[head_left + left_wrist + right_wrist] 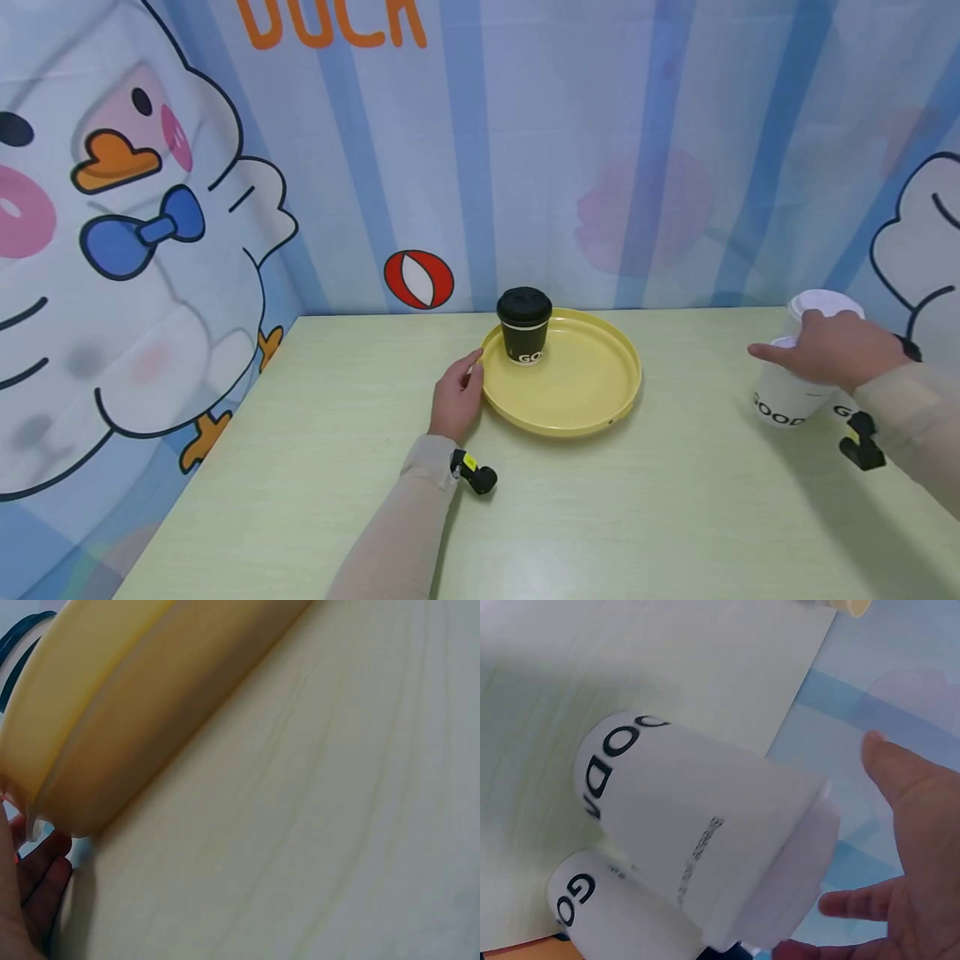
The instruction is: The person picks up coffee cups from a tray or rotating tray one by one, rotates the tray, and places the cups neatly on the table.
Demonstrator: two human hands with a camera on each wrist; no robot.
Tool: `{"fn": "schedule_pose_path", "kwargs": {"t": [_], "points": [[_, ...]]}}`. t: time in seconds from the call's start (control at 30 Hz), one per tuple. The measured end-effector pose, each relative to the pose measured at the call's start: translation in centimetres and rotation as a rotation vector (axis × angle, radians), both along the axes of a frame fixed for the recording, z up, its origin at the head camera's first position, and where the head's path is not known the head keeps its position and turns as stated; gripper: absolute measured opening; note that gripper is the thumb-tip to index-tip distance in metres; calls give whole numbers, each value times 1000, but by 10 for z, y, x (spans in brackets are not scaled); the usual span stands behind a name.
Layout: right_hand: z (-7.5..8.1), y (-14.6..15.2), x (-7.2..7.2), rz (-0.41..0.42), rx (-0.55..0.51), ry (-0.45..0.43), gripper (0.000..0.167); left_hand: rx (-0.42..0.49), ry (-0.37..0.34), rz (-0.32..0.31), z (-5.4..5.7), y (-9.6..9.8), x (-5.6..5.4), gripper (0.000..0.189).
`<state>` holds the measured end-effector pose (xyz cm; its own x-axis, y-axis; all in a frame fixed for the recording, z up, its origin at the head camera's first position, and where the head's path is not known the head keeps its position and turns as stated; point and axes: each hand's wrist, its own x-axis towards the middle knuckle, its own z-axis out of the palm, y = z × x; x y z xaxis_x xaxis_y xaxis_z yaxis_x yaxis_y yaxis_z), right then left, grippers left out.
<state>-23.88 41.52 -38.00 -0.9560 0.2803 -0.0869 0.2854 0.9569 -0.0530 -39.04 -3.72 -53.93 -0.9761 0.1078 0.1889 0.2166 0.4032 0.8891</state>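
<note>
A round yellow plate (577, 392) lies on the table, with a small black lidded paper cup (524, 327) upright near its left rim. My left hand (456, 398) holds that rim; in the left wrist view its fingers (51, 881) bend at the plate's edge. At the far right stands a white paper cup (787, 398) with black lettering. Close beside it is a second white cup (823, 302), partly hidden by my right hand (847, 350). That hand hovers at the cups' tops. In the right wrist view, its thumb (900, 769) and fingers spread apart near the nearer cup's top (787, 877).
The pale wooden table (630, 517) meets a blue striped cloth backdrop (540, 150) at its back edge. Duck drawings cover the cloth at both sides. Small black devices (476, 475) are strapped on both wrists.
</note>
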Motion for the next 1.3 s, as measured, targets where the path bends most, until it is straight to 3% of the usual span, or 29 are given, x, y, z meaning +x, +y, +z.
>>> {"fn": "schedule_pose_path", "kwargs": {"t": [0.17,0.3,0.4,0.53,0.67,0.83,1.03,1.3], "points": [[3,-15,-16,96,31,106,116,6,2,1,-1,-1,-1,39],[1,-36,-36,154,1,204,94,3,4,2,-2,-1,-1,39],[-3,-55,-51,160,-63,249,81,2,3,1,-1,-1,-1,39],[-10,-79,-67,177,-175,243,72,2,-12,-2,0,1,0,39],[-27,-95,-80,195,-292,247,64,7,-17,8,0,1,1,39],[-53,-101,-89,158,-445,260,60,9,-19,18,0,0,1,39],[-78,-100,-88,111,-584,197,62,-2,-30,23,1,-1,2,39],[-108,-101,-90,-26,-928,137,60,-1,-25,22,0,0,0,39]]}}
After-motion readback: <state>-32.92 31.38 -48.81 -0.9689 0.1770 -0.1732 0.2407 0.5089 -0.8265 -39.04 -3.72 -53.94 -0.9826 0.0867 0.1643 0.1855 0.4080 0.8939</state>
